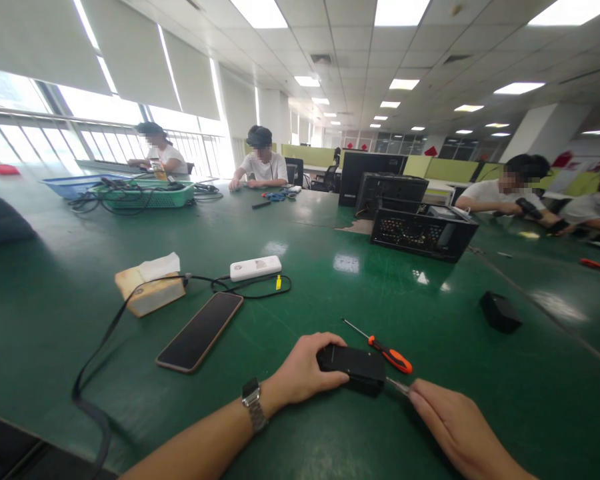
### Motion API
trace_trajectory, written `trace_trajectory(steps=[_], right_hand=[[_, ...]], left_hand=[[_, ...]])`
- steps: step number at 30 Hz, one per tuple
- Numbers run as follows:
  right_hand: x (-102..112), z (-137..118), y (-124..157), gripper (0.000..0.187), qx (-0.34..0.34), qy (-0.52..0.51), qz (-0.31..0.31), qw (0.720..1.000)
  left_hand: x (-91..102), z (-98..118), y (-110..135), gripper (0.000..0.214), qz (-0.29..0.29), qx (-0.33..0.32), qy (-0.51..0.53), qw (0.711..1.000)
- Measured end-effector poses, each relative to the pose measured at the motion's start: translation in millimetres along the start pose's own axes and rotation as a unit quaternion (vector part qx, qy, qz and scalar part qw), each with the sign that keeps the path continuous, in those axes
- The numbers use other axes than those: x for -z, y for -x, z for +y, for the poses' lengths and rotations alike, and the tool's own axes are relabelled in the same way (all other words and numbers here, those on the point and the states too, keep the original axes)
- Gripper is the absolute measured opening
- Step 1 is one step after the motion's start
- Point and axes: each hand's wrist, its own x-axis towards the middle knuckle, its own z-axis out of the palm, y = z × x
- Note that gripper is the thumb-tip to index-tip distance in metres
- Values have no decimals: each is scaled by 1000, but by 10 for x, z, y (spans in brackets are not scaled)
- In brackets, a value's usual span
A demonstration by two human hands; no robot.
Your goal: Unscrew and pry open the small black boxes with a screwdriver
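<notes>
My left hand (311,370), with a metal-banded watch (253,400) on its wrist, grips a black box-shaped device (356,364) from its left end. The thumb lies along the near side and the fingers curl over the far side. From the right, my right hand (450,413) is closed on a slim pointed metal tool (398,385). Its tip is at the right end of the black device; whether it goes inside I cannot tell. Just beyond the device lies an orange-and-black screwdriver (391,353), its shaft pointing up and left.
On the green table (290,433) lie a phone (201,331), a tissue pack (153,287), and a white power strip (255,268) with a black cable. A small black block (501,311) sits right. Farther back are a computer case (423,230), a green basket (145,193) and several seated people.
</notes>
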Motion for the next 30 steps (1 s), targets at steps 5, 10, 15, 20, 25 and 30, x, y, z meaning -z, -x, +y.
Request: trace_trajectory(steps=[5,10,15,20,25,30], right_hand=[[-28,49,5,42,23,31,-4,999],[77,-82,-101,41,33,34,-21,999],[95,-226,-188,39,34,62,-5,998],[-93,-147,-135,36,51,66,-3,996],[39,-176,-126,41,46,78,-20,996],[238,-337,-244,41,44,76,-24,996]], left_hand=[[-10,-2,-16,39,-21,20,47,998],[-38,-22,-28,39,-26,23,75,997],[-32,-5,-31,39,-29,23,71,997],[-39,-32,-42,40,-30,31,93,995],[-57,-63,-48,41,-36,32,119,992],[-84,-37,-54,37,-39,26,132,990]])
